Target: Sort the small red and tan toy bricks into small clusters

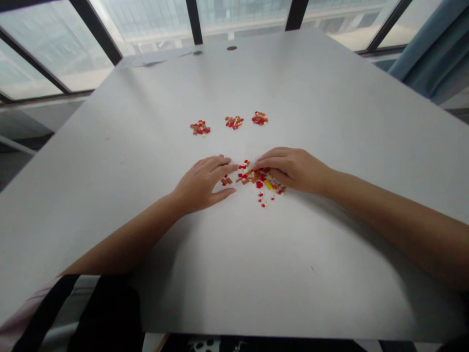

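Note:
A loose pile of small toy building bricks [252, 177], mostly red and brown with some yellow and cream ones, lies on the white table between my hands. My left hand [203, 183] rests at the pile's left side, thumb and fingers apart, with a few brown and red bricks [226, 181] just under its fingertips. Over the pile's right part, my right hand [295, 168] is bent down with its fingers together, touching the bricks. Whatever it pinches is hidden by the fingers. A yellow brick [268, 185] shows below my right thumb, and several tiny red and cream pieces [263, 200] are scattered nearer to me.
Farther back on the white table [234, 264], three small heaps of similar bricks lie in a row: a left heap [200, 128], a middle heap [234, 122] and a right heap [260, 118]. Windows border the far edge, and a blue curtain [436, 49] hangs at the right.

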Action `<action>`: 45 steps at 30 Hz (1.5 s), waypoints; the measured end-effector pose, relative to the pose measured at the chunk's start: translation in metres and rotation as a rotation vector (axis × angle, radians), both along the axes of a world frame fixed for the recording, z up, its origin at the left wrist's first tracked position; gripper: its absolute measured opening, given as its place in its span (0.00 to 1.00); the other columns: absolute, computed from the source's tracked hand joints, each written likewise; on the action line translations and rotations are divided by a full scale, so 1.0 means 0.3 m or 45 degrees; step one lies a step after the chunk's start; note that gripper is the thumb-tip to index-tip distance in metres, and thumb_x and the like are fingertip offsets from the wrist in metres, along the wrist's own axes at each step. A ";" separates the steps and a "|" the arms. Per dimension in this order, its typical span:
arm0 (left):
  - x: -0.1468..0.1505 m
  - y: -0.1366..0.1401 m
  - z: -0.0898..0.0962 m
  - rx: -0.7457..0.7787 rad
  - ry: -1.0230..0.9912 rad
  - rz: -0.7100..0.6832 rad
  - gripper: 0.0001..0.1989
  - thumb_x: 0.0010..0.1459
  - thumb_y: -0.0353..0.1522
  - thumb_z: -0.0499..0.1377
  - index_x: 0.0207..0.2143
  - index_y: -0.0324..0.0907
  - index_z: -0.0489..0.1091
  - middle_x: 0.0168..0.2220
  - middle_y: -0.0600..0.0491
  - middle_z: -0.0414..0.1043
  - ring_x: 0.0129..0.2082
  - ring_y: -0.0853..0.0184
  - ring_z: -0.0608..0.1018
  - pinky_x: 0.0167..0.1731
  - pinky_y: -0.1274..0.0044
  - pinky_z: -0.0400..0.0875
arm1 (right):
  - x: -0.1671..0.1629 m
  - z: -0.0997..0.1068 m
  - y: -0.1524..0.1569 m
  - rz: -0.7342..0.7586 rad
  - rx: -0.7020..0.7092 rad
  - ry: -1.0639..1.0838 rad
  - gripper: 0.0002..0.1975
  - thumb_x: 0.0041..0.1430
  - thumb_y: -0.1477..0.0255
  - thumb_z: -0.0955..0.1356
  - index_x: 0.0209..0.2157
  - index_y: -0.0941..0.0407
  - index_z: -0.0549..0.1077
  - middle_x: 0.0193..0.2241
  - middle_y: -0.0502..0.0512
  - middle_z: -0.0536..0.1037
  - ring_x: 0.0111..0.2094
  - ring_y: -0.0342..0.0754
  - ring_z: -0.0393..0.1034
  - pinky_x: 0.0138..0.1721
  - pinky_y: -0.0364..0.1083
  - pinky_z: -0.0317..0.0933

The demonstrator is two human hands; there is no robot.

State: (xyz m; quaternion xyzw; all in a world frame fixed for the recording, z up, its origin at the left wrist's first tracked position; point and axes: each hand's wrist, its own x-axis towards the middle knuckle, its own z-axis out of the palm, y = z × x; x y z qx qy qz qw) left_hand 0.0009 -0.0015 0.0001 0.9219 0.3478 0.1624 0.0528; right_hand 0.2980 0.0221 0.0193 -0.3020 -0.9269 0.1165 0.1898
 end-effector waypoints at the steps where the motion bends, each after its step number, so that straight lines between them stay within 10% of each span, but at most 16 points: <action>1: 0.000 -0.001 0.001 0.009 -0.016 -0.021 0.24 0.71 0.43 0.58 0.63 0.42 0.71 0.64 0.40 0.74 0.67 0.52 0.73 0.67 0.58 0.68 | -0.001 0.002 -0.002 0.012 -0.004 -0.012 0.22 0.65 0.78 0.62 0.50 0.51 0.85 0.47 0.56 0.88 0.48 0.52 0.82 0.54 0.53 0.75; 13: 0.001 0.000 -0.004 0.076 -0.045 0.081 0.25 0.69 0.44 0.59 0.62 0.40 0.70 0.63 0.39 0.75 0.69 0.47 0.71 0.68 0.53 0.66 | -0.009 -0.024 0.013 0.122 -0.013 -0.036 0.25 0.69 0.77 0.63 0.63 0.53 0.77 0.65 0.57 0.77 0.67 0.52 0.70 0.69 0.58 0.64; 45: -0.016 0.009 -0.022 0.209 -0.125 -0.151 0.18 0.72 0.39 0.59 0.57 0.38 0.74 0.58 0.39 0.80 0.61 0.53 0.80 0.61 0.62 0.75 | 0.024 0.038 0.017 0.095 -0.192 0.063 0.14 0.67 0.67 0.70 0.49 0.53 0.85 0.51 0.56 0.87 0.47 0.51 0.84 0.51 0.48 0.74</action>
